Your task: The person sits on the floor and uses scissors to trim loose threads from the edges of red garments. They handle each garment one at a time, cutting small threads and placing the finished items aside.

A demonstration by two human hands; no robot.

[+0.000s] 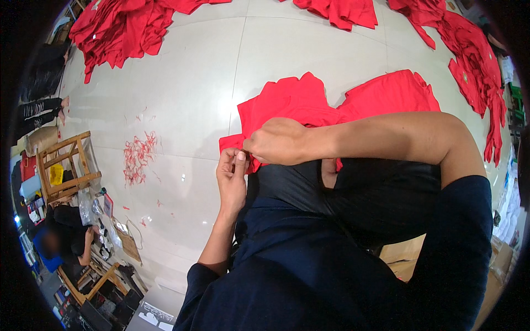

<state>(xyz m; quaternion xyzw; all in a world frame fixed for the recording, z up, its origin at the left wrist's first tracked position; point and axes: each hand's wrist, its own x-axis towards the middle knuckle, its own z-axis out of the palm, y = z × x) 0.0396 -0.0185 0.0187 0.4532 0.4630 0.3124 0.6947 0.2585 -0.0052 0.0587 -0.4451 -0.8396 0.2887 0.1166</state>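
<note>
A red garment (290, 97) lies across my lap and spreads beyond my knees. My left hand (232, 176) is at its left edge, with thumb and fingertips pinched together on the cloth. My right hand (279, 140) is curled into a fist over the garment, its fingertips meeting those of the left. The right palm faces away from me, so anything inside that fist is hidden. More red cloth (389, 93) extends to the right, beyond my right forearm.
Red garments lie in a heap (124, 31) at far left, at the top (339, 12) and along the right (472, 58). Red thread scraps (140, 157) litter the tiled floor (194, 82). Another person (68, 236) sits at left near a wooden stool (68, 167). A cardboard box (401, 256) stands behind my leg.
</note>
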